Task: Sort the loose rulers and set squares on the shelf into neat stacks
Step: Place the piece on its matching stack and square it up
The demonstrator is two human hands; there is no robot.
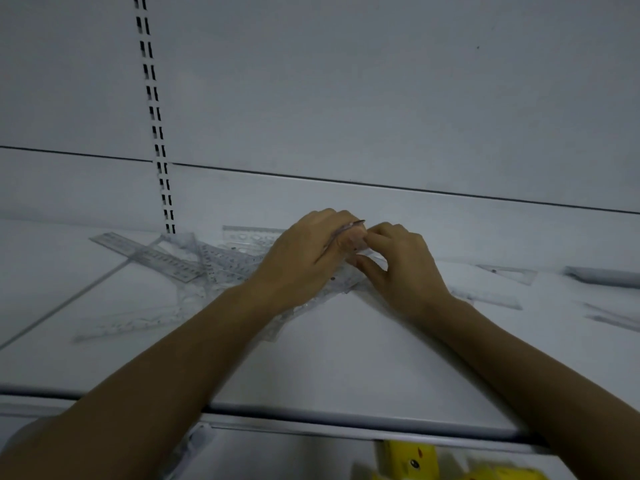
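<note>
White back panel (381,81), plain, with one horizontal seam; a slotted upright (156,129) runs down its left part. White shelf (346,368), flat, front lip towards the viewer. Two bare forearms reach in from the bottom corners and meet at mid-shelf. Pile of clear rulers (207,268), loose and crossed at odd angles, lies left of centre near the foot of the upright, and one long ruler (149,252) points out to the far left. More clear strips (498,300) lie flat on the right side, well apart from the pile, with a clear set square (509,273) just behind them. Left hand (304,251): fingers curled round a thin clear piece (353,226), seen edge-on and raised off the shelf; ruler or set square cannot be told. Right hand (405,265): thumb and forefinger closed in a pinch at that same piece, other fingers bent. Yellow packages (415,459), blurred, on the level below.
</note>
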